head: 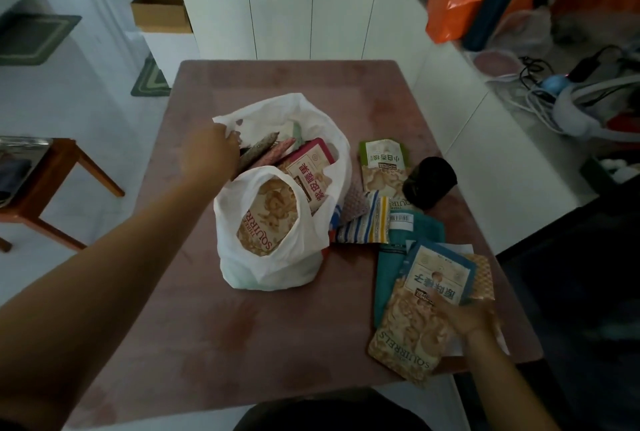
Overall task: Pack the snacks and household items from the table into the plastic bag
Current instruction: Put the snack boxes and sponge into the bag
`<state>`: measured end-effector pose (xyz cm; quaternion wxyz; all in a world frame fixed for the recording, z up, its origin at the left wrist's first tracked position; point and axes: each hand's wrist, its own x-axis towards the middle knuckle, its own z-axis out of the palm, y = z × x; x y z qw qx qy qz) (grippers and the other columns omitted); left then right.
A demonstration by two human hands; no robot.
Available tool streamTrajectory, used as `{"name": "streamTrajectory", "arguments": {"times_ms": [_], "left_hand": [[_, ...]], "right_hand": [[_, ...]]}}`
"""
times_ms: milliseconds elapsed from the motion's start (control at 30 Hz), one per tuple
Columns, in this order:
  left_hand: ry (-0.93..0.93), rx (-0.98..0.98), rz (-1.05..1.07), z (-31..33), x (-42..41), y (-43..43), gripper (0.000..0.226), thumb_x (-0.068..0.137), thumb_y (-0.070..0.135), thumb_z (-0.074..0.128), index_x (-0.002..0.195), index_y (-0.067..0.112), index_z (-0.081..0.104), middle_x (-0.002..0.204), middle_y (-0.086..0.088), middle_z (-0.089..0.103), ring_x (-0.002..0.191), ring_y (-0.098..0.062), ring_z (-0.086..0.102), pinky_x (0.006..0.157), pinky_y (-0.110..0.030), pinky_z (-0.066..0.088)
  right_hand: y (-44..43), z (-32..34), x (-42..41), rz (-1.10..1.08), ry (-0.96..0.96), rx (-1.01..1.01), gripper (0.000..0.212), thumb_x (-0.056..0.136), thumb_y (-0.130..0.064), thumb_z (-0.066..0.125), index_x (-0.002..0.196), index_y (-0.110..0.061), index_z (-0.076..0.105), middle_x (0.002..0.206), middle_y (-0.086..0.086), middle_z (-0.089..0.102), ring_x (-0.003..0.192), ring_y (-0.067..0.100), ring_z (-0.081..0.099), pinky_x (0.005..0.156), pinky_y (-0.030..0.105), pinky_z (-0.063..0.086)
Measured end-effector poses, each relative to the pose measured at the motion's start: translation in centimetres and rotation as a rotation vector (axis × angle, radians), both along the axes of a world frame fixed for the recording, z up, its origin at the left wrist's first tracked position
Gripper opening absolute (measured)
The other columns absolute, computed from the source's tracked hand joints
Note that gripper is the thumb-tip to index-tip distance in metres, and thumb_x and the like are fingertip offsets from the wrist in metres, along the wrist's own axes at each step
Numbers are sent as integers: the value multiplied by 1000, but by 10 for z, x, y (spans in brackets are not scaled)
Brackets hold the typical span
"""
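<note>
On the pink bench (277, 344) stands a white plastic bag (273, 268), and its mouth is wide open. The left hand (211, 150) grips the far rim of the bag and holds it up. Inside the bag is a red snack pack (308, 171), and two long speckled sticks (259, 150) lie beside it near the left hand. Another nut pack (266, 219) shows through the bag's thin front.

Just right of the bag lie more things – a green snack pack (381, 164), a black roll (429, 181), a striped cloth (363, 222) and a teal pack (415, 226). The right hand (464, 319) rests on a blue snack pack (426, 278) at the near right corner – it is blurry, so I cannot tell if the fingers grip the pack.
</note>
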<state>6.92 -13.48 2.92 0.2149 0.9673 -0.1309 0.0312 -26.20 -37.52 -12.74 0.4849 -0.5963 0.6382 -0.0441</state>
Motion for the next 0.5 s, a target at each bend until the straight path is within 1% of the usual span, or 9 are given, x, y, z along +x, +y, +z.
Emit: {"name": "streamTrajectory", "arguments": {"times_ms": [67,133,200,267,333,367,400,433,500], "left_hand": [[16,18,-2,-1,-2,-2,38,97,26,36,101,-3,60,94,-21,63,86,-36,60,66,-35,42],[21,20,-1,-1,-5,-3,36,97,24,37,102,-3,61,94,-22,63,85,-36,61,65,-34,42],[23,18,13,-2,-7,-4,34,97,21,37,104,-1,62,94,-21,64,80,-33,60,64,-33,42],[32,12,15,-3,-9,-5,32,96,20,38,108,2,61,98,-19,65,79,-31,59,65,-33,42],[51,-3,9,-5,-10,-8,32,95,19,38,108,2,61,100,-19,65,86,-34,61,68,-35,45],[67,-25,9,-6,-10,-8,32,95,19,38,107,1,61,100,-19,65,87,-35,61,71,-37,48],[77,-48,10,-6,-10,-9,32,95,20,39,106,0,62,100,-20,65,87,-36,61,74,-40,50],[82,-61,10,-6,-10,-9,33,95,21,38,104,0,62,98,-20,65,86,-36,61,75,-40,50],[80,-75,9,-6,-9,-7,35,96,24,37,102,1,62,96,-18,65,84,-34,60,74,-39,47]], "right_hand": [[6,-13,0,-83,-18,103,56,69,-28,82,113,-1,61,119,19,64,111,35,61,97,45,49],[7,-20,8,-117,-108,160,42,66,-24,85,98,-6,65,118,19,65,106,34,63,95,47,51],[8,-20,18,-119,-137,213,46,58,-26,88,93,-8,65,112,18,68,98,32,66,90,48,53],[11,-12,28,-124,-186,245,40,64,-23,86,93,-7,64,108,18,68,92,29,66,85,42,55],[19,4,38,-139,-262,282,28,70,-18,82,89,-8,64,110,18,68,84,27,64,76,36,55],[22,10,41,-151,-324,299,24,73,-15,80,89,-8,65,110,17,68,79,24,64,71,33,54],[26,17,45,-166,-387,305,23,77,-14,76,95,-5,65,108,16,67,74,21,63,65,29,52],[28,27,48,-174,-437,297,28,80,-14,73,104,-3,65,107,15,66,73,19,62,63,27,51],[29,50,58,-180,-554,327,39,84,-21,69,117,-4,62,112,15,67,79,22,64,66,30,55]]}}
